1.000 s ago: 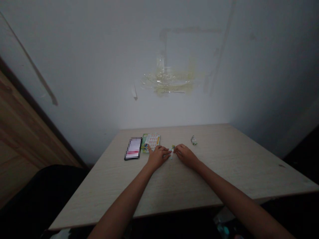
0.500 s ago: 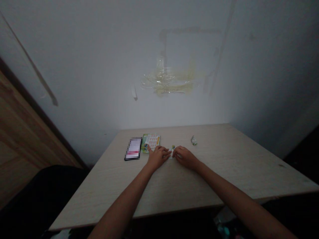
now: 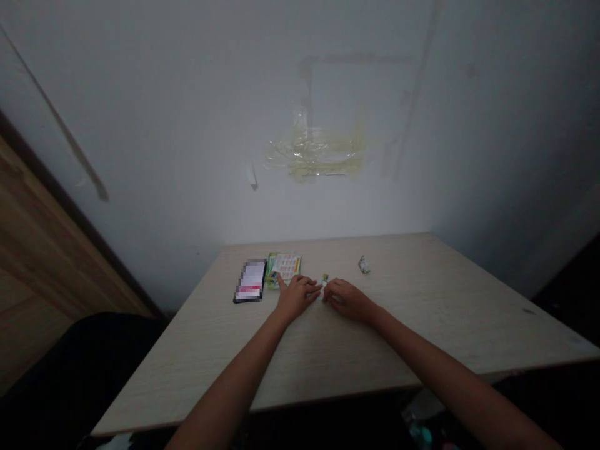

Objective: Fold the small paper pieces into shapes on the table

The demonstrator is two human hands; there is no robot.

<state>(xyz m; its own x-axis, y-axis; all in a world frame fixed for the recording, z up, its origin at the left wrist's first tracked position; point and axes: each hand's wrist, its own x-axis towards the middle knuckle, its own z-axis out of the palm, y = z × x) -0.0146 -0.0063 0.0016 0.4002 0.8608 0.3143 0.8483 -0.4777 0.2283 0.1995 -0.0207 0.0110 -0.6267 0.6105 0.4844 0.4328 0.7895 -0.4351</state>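
Observation:
Near the middle of the table [image 3: 319, 356], my left hand [image 3: 297, 297] lies flat with its thumb spread away and its fingers stretched out. Its fingertips touch a small white piece [image 3: 323, 289] with a green and yellow end, perhaps paper or a sticker. My right hand [image 3: 347, 299] is on the other side of that piece, its fingers curled and pinched at the piece's right edge. Most of the piece is hidden by the fingers. Just behind my left hand is a green and white printed card or packet [image 3: 287, 265], partly covered by the thumb.
A phone [image 3: 252, 280] with its screen lit lies left of the printed card. Farther back on the right is a small crumpled wrapper [image 3: 364, 265]. The wall [image 3: 328, 206] rises behind the table, with old clear tape [image 3: 323, 153] on it.
My right hand has shifted very slightly toward me and to the left. My left hand and the things on the table are where they were.

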